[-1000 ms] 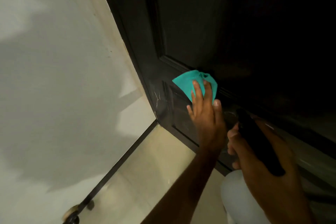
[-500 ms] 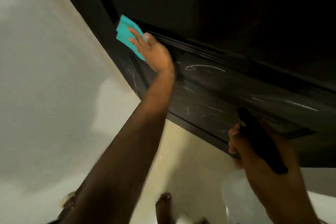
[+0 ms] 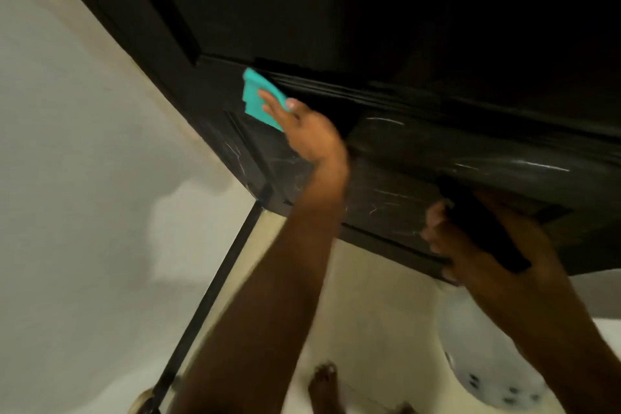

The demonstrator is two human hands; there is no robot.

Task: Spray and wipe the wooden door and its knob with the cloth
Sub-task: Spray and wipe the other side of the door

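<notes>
Nearest the camera, a bare foot (image 3: 324, 383) stood on the pale floor (image 3: 376, 306), and the right hand (image 3: 470, 245) curled around the dark head of a spray bottle (image 3: 484, 356), whose white body hung below it. Farther out, the left hand (image 3: 302, 131), well apart from the right, pressed a teal cloth (image 3: 257, 96) with straight fingers flat against the dark door (image 3: 369, 10), just below a panel moulding near the door's edge beside the wall (image 3: 67, 178). The knob was not visible.

wall: pale grey plaster wall (image 3: 77, 212), filling the left of the frame
floor: cream tiled floor (image 3: 379, 306), lower middle
strip: dark narrow strip (image 3: 215, 292) where wall meets floor
foot: bare foot (image 3: 324, 386), bottom centre
</notes>
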